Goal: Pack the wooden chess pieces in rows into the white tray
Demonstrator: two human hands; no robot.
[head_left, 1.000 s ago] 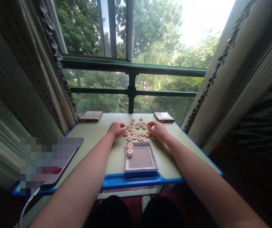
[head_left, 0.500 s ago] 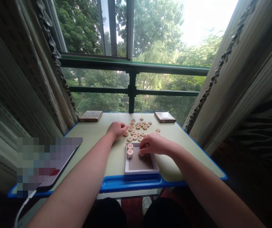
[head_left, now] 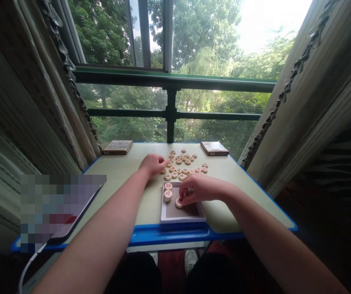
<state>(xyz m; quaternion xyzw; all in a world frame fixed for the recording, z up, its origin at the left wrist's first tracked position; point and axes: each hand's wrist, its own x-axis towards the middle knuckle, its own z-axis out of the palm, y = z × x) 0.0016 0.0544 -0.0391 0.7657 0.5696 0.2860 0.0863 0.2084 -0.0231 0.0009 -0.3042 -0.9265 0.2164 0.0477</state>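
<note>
Chinese chess pieces point(head_left: 182, 177) lie in a loose cluster on the table, round and pale with red or dark characters. In front of them is a shallow open box point(head_left: 183, 221). Two red-marked pieces point(head_left: 167, 195) sit along its left side. My right hand point(head_left: 201, 188) reaches into the box, thumb and fingers closed on another chess piece point(head_left: 178, 203) low over its floor. My left hand point(head_left: 153, 164) is closed, its fingertips against the left edge of the cluster beside a red-marked piece point(head_left: 169, 161). Whether anything is between those fingers is hidden.
Flat boxes stand at the table's far left corner point(head_left: 117, 147) and far right corner point(head_left: 214, 148). A tablet-like device point(head_left: 77, 208), partly blurred out, lies at the left with a white cable point(head_left: 30, 263). A blue rim point(head_left: 169, 233) edges the table; curtains hang on both sides.
My right hand has brought its chess piece slightly left and down inside the box, and the piece's face now shows. My left hand has shifted slightly right along the cluster's edge.
</note>
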